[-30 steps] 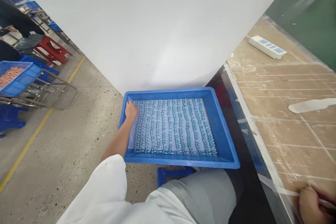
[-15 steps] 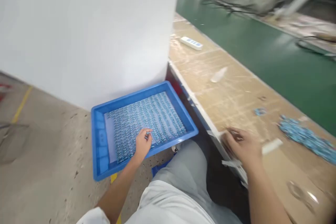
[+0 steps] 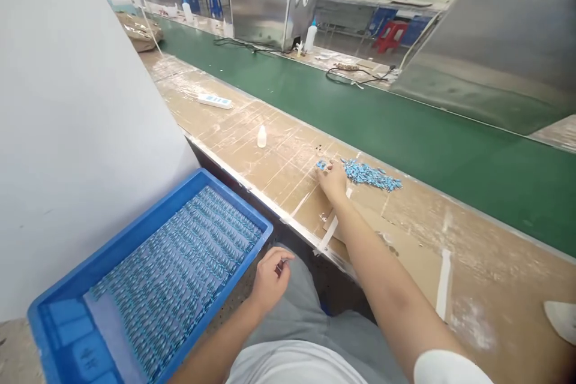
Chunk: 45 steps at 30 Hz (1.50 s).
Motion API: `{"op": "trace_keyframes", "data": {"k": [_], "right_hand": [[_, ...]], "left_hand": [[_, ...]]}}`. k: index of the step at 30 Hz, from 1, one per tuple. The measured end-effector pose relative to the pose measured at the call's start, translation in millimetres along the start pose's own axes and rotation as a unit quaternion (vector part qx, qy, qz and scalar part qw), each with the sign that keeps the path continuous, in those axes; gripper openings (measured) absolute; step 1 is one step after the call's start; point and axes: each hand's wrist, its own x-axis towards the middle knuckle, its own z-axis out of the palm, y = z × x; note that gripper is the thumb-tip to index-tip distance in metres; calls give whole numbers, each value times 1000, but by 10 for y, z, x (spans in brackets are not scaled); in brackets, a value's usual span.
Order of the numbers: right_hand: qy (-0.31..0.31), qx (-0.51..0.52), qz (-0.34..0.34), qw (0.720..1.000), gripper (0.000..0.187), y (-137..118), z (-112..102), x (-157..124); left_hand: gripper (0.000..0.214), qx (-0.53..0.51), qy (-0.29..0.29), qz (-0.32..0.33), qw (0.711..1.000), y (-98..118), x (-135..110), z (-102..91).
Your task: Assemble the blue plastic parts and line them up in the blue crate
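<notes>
My right hand (image 3: pixel 332 181) reaches over the workbench, its thumb and fingers a little apart beside a few small blue pieces (image 3: pixel 321 165). Just right of it lies a heap of small blue pieces (image 3: pixel 371 175). My left hand (image 3: pixel 271 279) hovers above my lap, near the right side of a blue plastic tray (image 3: pixel 258 246). Its fingers are curled and pinched together; whatever is between them is too small to name. Inside the tray, small blue-green pieces (image 3: pixel 180 264) lie in close rows on a pale sheet (image 3: pixel 108 324).
A small white bottle (image 3: pixel 261 137) and a white power strip (image 3: pixel 215 101) are on the workbench (image 3: pixel 288 162). Beyond runs a green belt (image 3: pixel 288 90), with metal housings (image 3: pixel 261 9) behind it. At left, a white panel (image 3: pixel 81 132) rises beside the tray.
The view has swung right and up toward the bench. My left hand has left its place over the tray and come back to my lap. My right hand has moved from the bench edge to the blue pieces.
</notes>
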Motion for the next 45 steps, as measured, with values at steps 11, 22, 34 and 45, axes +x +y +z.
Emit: {"op": "trace_keyframes", "data": {"k": [11,22,34,45], "right_hand": [[-52,81,37,995,22,-142,-27,350],[-266,441,87,853,59,-722,-333,-912],[-366,502,118,775,45,-837,-493,-1684],[-501,436,125,737,45,-974,-193,-1958]], "left_hand": [[20,-49,77,-57,994,-227,-40,-76],[50,-166,142,-21,976,319,856,-513],[32,-225,147,49,962,526,538,-531],[29,-165,367,-43,914,138,-132,-1049]]}}
